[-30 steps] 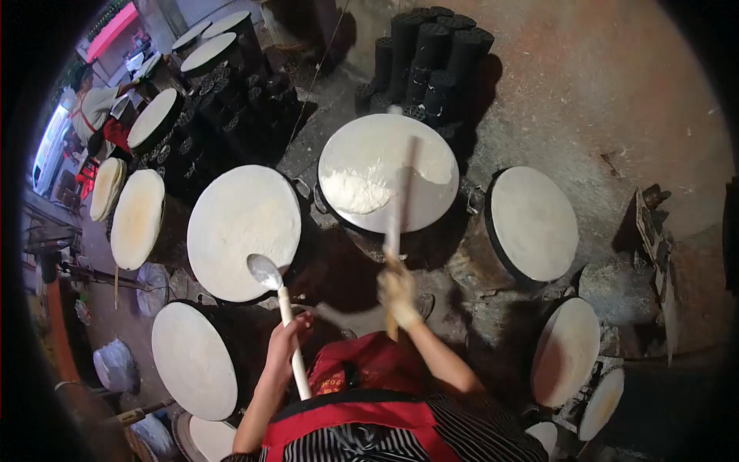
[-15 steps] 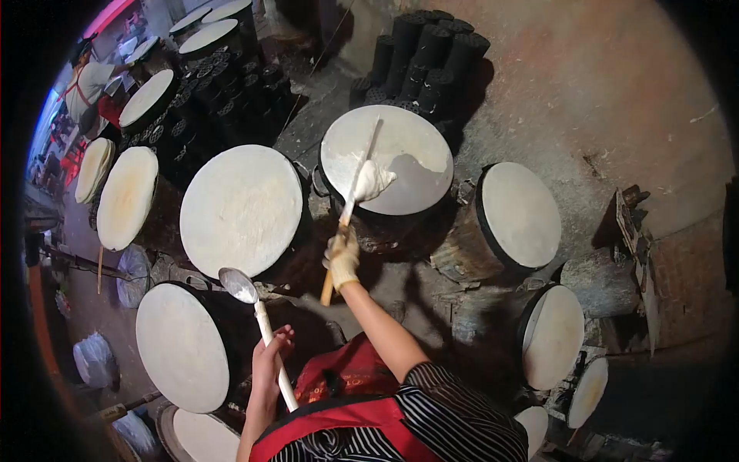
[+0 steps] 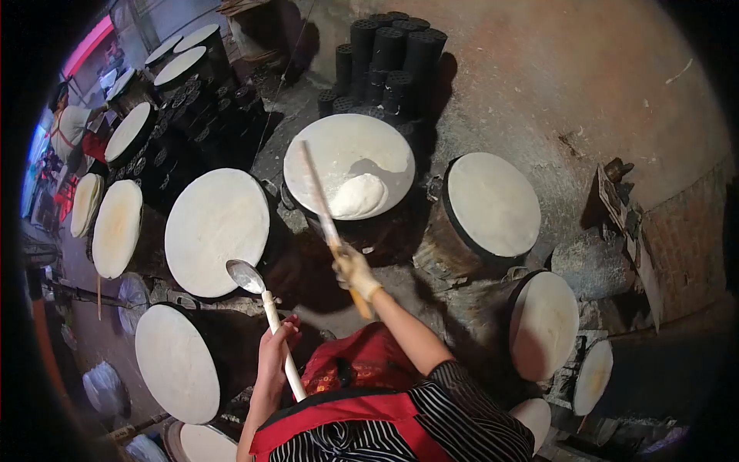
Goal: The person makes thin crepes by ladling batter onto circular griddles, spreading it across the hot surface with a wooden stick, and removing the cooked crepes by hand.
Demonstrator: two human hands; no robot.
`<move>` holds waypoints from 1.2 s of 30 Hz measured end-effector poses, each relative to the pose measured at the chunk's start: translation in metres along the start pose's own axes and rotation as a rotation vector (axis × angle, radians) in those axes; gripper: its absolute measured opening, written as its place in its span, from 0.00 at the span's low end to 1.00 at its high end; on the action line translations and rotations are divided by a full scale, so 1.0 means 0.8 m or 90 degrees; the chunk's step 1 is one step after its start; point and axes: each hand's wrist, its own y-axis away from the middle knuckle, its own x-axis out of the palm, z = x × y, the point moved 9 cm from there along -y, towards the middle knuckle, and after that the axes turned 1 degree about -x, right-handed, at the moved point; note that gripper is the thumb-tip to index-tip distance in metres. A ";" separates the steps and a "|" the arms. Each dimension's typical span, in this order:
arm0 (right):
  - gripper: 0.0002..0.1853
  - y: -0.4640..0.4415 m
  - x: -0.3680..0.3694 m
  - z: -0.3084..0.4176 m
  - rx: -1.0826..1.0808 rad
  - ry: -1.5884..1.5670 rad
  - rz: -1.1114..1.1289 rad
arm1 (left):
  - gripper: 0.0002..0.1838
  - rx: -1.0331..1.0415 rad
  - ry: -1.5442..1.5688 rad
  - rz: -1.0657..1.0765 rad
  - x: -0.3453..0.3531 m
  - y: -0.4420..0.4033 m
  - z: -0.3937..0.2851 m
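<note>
The dough (image 3: 359, 196) lies ahead of the gloved right hand (image 3: 355, 273) and a little to its right, a soft mound near the near edge of the middle griddle (image 3: 350, 138). That hand is the nearer one, its grip closed round the stick (image 3: 315, 185). The stick's long axis slants forward and left from the grip, its blade passing just beside the dough's left side; whether they touch, I cannot tell. The dough is longer crosswise than front to back. The bare left hand (image 3: 276, 348) has its fingers closed on the ladle (image 3: 286, 355), bowl forward over the near edge of the left griddle (image 3: 217, 223). Another griddle (image 3: 493, 204) stands to the right, black cylinders (image 3: 387, 50) behind, and a co-worker (image 3: 73, 127) far off to the left.
</note>
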 end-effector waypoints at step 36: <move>0.19 -0.055 -0.158 0.173 -0.142 -0.072 -0.004 | 0.06 -0.047 0.066 0.070 0.240 -0.057 -0.001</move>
